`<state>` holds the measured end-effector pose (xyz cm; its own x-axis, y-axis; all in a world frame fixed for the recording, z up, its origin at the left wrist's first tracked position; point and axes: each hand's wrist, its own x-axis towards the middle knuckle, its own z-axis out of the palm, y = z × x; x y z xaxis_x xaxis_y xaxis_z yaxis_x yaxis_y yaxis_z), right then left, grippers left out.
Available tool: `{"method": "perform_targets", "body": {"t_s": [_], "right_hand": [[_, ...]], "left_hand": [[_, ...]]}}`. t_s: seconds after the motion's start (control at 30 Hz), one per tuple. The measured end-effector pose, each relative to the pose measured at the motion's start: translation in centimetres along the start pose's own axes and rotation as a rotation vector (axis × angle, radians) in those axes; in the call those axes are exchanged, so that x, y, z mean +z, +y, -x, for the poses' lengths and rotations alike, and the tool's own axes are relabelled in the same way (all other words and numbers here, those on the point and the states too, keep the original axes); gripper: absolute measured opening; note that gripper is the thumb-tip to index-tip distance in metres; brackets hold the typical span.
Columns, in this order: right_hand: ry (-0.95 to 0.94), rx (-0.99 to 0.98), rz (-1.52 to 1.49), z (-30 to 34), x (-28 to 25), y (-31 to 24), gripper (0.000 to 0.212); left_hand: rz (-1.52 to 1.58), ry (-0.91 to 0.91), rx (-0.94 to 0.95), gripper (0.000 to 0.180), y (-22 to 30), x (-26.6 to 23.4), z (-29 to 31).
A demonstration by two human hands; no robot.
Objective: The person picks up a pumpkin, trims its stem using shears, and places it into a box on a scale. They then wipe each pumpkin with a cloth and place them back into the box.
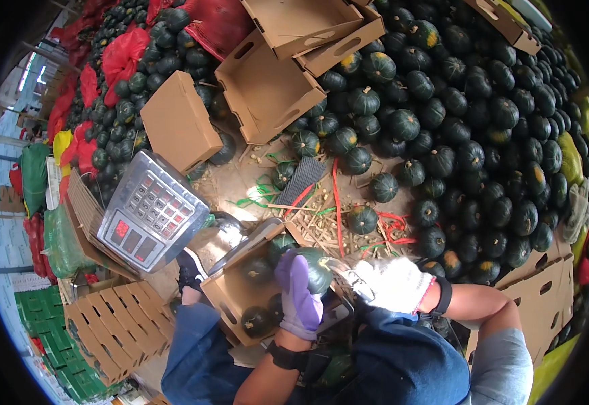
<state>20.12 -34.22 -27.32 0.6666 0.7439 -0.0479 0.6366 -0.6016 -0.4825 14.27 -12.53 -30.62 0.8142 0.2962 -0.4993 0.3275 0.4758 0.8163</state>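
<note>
My left hand (300,291), in a purple and white glove, is wrapped round the side of a dark green pumpkin (319,273). The pumpkin is held up over the right side of an open cardboard box (216,295), its stem pointing right. Close to that stem is my right hand (394,283), in a white knit glove. Its fingers are closed, and something greyish and thin shows at their tips, too small to make out. Inside the box lie several more pumpkins (259,321), partly covered by my left hand and forearm.
A scale display with a keypad (149,209) stands left of the box. Empty cardboard trays (267,94) lie ahead, and stacked cartons (115,331) at the lower left. A large heap of pumpkins (456,135) fills the right. Cut stems, red and green straps (337,202) litter the floor.
</note>
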Motion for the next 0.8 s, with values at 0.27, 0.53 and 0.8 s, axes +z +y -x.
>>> {"method": "perform_targets", "body": {"t_s": [0.27, 0.53, 0.8], "right_hand": [[-0.583, 0.725, -0.705, -2.8, 0.3, 2.0, 0.041], [-0.643, 0.223, 0.114, 6.3, 5.8, 2.2, 0.044], [0.133, 0.127, 0.109, -2.8, -0.2, -1.2, 0.050]], "left_hand": [[0.605, -0.209, -0.323, 0.062, 3.0, -1.0, 2.0], [-0.099, 0.147, 0.082, 0.053, 5.0, -13.8, 3.3], [-1.072, 0.591, 0.120, 0.066, 3.0, -19.7, -1.1]]}}
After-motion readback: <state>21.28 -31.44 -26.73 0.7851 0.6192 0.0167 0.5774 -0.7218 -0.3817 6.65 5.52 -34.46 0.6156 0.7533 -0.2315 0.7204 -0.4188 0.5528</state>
